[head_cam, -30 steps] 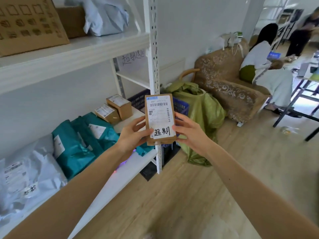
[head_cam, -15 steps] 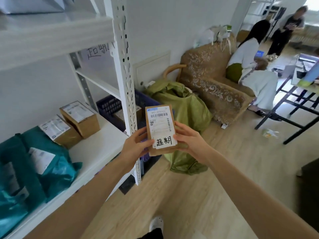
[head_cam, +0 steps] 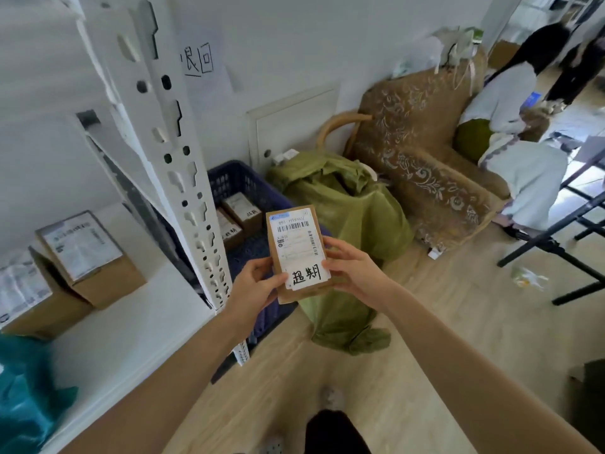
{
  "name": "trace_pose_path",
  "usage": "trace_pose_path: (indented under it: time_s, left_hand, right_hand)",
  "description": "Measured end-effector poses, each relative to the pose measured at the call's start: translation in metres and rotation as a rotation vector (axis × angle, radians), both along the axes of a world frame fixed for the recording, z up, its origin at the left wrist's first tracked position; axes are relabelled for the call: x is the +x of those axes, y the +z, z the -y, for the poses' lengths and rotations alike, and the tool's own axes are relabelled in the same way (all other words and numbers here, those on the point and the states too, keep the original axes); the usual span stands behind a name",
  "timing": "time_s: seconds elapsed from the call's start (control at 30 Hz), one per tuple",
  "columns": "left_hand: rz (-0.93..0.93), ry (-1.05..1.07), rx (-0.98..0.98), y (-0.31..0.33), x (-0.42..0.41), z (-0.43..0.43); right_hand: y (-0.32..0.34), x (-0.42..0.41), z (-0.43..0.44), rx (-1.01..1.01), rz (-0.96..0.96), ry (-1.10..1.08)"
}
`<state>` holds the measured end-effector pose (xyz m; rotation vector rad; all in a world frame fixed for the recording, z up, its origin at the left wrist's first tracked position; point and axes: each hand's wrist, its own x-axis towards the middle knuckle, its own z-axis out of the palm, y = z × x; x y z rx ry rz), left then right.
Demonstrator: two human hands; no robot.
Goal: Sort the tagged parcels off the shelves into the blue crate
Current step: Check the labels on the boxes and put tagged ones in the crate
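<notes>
Fingers (head_cam: 337, 249) pinch the parcel's (head_cam: 296, 247) left and right edges.

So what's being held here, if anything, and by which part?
A small brown parcel with a handwritten tag, upright: the left hand pinches its lower left edge, the right hand its lower right edge.
</notes>
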<state>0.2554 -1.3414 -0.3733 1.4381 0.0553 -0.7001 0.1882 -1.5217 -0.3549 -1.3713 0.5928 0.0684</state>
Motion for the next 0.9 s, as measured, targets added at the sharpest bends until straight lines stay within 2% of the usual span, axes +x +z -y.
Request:
trace_pose_path:
  time_s: [0.57,0.9]
  left_hand:
    - [-0.194,0.482,0.14,-0.059,0.156,0.153]
    - [-0.287,0.732,0.256,-0.108,0.182,0.158]
  right_hand:
    - [-0.051,0.241,0.161,0.11,-0.164,0.469]
    - [-0.118,0.316,0.147,0.195,-0.339,0.694]
